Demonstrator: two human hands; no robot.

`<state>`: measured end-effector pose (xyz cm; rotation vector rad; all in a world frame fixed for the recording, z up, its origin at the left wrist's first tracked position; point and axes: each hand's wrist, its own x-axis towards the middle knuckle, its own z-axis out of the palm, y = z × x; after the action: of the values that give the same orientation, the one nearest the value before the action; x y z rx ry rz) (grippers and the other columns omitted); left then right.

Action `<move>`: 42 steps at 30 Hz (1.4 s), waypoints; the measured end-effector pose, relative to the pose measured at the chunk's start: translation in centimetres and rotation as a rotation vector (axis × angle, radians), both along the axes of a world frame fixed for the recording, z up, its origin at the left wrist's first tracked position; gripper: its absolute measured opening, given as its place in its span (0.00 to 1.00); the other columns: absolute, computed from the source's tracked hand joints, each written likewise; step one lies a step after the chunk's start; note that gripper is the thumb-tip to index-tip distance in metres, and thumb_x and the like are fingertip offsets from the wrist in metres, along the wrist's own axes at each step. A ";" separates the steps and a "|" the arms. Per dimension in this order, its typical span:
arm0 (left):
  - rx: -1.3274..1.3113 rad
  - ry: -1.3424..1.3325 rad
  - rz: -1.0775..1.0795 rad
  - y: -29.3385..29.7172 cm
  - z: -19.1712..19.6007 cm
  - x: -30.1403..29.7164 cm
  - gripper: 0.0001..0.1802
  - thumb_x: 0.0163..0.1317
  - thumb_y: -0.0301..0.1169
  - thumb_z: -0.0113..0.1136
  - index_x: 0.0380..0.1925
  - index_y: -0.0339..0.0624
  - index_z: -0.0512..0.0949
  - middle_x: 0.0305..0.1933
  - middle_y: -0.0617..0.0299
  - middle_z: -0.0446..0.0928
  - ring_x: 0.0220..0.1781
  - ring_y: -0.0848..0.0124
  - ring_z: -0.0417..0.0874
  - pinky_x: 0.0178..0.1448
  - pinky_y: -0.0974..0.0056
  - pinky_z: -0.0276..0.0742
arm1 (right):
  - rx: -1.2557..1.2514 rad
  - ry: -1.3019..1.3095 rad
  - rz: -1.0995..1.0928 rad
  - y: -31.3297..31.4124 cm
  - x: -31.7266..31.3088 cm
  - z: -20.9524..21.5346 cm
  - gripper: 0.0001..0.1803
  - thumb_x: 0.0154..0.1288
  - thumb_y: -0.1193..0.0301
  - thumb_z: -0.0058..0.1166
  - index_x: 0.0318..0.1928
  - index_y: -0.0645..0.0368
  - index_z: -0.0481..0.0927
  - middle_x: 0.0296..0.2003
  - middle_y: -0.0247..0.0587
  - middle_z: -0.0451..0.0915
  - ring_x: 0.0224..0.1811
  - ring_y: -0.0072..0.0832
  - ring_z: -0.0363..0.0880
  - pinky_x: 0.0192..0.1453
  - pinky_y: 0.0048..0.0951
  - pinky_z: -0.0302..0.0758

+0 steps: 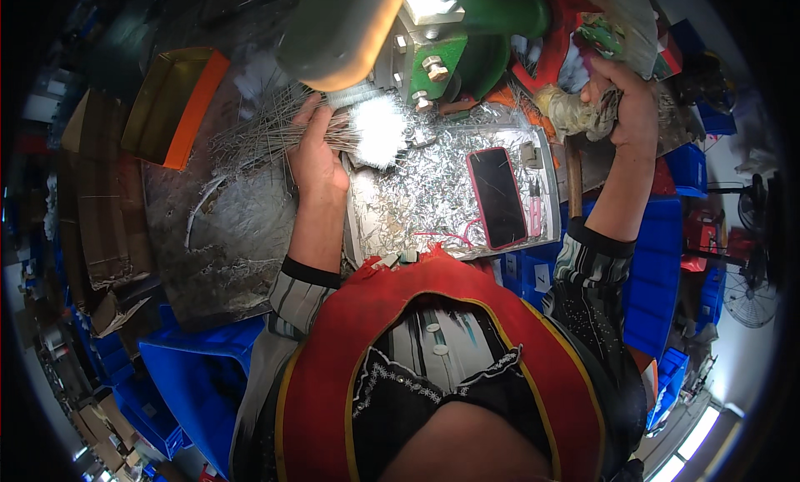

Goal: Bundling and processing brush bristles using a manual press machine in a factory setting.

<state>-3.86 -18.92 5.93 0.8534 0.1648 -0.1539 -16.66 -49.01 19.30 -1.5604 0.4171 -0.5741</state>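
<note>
My left hand is closed round a bundle of thin metal-wire brushes. Their wire stems fan out to the left, and a bright white bristle end shows right of my fingers, glaring under the lamp. Up at the right, my right hand is curled round a lumpy handle wrapped in yellowish plastic or cloth; part of its grip is hidden. Between and above my hands stands a green machine with large bolts. Below it lies a shallow tray strewn with shiny wire scraps.
On the tray's right side rest a phone in a pink case and pink-handled snips. A lamp head hangs over the bench. An orange open box stands at the left. Blue bins flank me, and a fan is far right.
</note>
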 end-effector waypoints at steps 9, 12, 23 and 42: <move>0.022 -0.066 -0.118 0.7 0.6 -0.2 0.19 0.52 0.18 0.53 0.46 0.32 0.67 0.41 0.52 0.74 0.38 0.68 0.77 0.42 0.68 0.76 | -0.076 -0.512 -0.070 2.1 1.4 -7.9 0.05 0.49 0.79 0.51 0.20 0.68 0.73 0.13 0.37 0.68 0.15 0.27 0.68 0.27 0.29 0.70; -0.027 -0.079 -0.235 1.7 1.0 -0.4 0.21 0.50 0.17 0.53 0.47 0.32 0.67 0.41 0.50 0.74 0.38 0.66 0.78 0.44 0.67 0.75 | 0.140 -0.351 -0.106 2.3 0.5 -5.8 0.05 0.48 0.79 0.51 0.19 0.67 0.73 0.12 0.38 0.68 0.14 0.28 0.68 0.26 0.29 0.69; -0.034 -0.019 -0.141 1.8 -0.2 0.6 0.21 0.51 0.16 0.51 0.48 0.32 0.66 0.41 0.49 0.74 0.40 0.64 0.77 0.47 0.63 0.75 | 0.021 -0.093 -0.159 2.4 0.5 -2.0 0.13 0.50 0.78 0.50 0.12 0.60 0.67 0.10 0.35 0.62 0.12 0.25 0.62 0.27 0.29 0.67; 0.017 -0.087 -0.121 0.7 0.2 0.5 0.22 0.49 0.16 0.53 0.47 0.30 0.64 0.40 0.47 0.73 0.40 0.63 0.77 0.46 0.64 0.75 | 0.079 -0.291 0.000 1.7 0.4 -4.9 0.08 0.48 0.78 0.52 0.16 0.65 0.70 0.11 0.40 0.67 0.13 0.28 0.67 0.23 0.28 0.68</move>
<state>-3.35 -18.20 6.13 0.8861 0.0334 -0.2285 -16.24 -47.33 14.43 -1.3758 0.2159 -0.7636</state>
